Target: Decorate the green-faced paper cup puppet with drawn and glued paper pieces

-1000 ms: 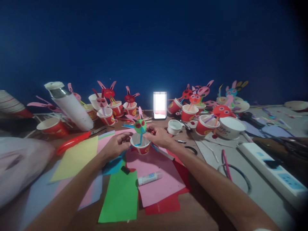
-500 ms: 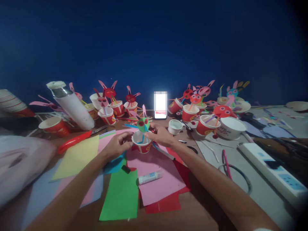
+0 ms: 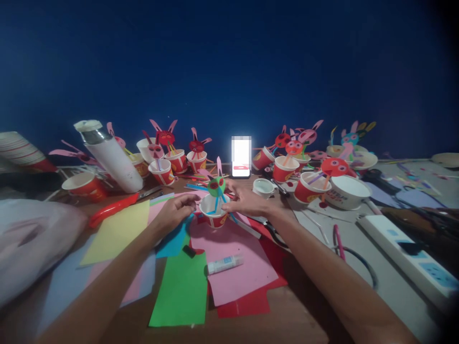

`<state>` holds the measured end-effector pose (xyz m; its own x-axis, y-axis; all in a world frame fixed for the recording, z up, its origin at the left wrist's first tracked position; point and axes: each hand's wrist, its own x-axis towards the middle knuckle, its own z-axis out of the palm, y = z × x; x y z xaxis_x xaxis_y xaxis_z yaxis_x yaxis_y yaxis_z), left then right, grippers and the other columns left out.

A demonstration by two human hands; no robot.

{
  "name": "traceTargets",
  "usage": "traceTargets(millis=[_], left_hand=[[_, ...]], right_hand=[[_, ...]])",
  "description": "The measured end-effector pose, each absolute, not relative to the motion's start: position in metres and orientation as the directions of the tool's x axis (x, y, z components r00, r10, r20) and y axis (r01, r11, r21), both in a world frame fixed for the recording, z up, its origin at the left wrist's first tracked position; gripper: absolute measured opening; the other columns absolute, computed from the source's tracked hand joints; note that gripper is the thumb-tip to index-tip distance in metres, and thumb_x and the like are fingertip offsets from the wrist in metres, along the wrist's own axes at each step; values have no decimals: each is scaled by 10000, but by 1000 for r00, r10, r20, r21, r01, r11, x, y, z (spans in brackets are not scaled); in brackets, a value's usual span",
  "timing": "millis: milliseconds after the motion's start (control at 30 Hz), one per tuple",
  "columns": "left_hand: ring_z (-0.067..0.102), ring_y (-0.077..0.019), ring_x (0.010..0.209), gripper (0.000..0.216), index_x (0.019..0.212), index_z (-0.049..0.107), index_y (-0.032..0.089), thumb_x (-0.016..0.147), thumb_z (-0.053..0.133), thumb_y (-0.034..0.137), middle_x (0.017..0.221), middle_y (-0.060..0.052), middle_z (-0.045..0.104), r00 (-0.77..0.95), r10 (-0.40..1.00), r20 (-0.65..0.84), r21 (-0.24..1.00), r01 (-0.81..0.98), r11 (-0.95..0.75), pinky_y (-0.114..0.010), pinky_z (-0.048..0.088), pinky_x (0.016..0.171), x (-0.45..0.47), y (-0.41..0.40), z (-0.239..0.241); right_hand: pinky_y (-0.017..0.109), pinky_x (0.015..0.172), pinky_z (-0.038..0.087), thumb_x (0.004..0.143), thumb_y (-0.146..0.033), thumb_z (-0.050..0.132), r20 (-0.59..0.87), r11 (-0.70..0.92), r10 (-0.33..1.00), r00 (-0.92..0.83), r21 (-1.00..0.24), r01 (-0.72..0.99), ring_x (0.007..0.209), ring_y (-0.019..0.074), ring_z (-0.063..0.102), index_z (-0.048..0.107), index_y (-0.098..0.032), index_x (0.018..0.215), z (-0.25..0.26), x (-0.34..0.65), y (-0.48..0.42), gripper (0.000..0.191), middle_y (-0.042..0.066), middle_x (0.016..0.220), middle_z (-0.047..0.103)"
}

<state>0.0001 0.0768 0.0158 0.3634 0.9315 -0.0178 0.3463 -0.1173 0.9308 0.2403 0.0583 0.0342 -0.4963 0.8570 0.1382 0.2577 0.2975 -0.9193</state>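
A red-and-white paper cup [image 3: 214, 220] stands at the middle of the table, on pink paper. Blue straws [image 3: 220, 206] rise out of it and carry a green paper rabbit head [image 3: 216, 187] with red eyes and pink ears. My right hand [image 3: 247, 200] grips the cup's right side, thumb near the rim and fingers behind. Just left of the cup is my left hand [image 3: 179, 212], its fingers loosely curved and apart, holding nothing. In front, a glue stick [image 3: 225, 263] lies on the pink paper [image 3: 244, 282], beside green paper [image 3: 181, 296] and a small black cap [image 3: 189, 251].
Several cups with paper rabbits, such as a red one [image 3: 334, 167], line the back. A lit phone [image 3: 241, 157] stands upright there. Left are a white flask [image 3: 111, 157], a red-handled tool [image 3: 113, 210] and a plastic bag [image 3: 36, 243]. Right lies a power strip [image 3: 412, 258].
My left hand has drawn slightly back from the cup's rim. The right hand has shifted a little at the cup's side, leaving more of the blue straws visible. The whole view has moved slightly.
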Motion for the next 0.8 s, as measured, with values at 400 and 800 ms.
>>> traceTargets(millis=[400,800], left_hand=[[492,-125,593,139,731,617,147,659,545,242,640,14,570,552,833,-42,818,498,-289,-226,380,542,1,77,15],[495,-123,608,136,724,600,154,647,489,173,651,16,570,540,840,-54,818,507,-273,-223,379,563,-1,78,13]], right_hand=[[309,759,468,601,-347,732,110,403,809,-577,-819,409,904,209,577,421,-210,1165,41,232,49,658,40,1024,598],[240,608,420,650,-274,649,136,452,830,-541,-732,510,712,151,541,541,-178,926,33,231,54,312,-7,831,596]])
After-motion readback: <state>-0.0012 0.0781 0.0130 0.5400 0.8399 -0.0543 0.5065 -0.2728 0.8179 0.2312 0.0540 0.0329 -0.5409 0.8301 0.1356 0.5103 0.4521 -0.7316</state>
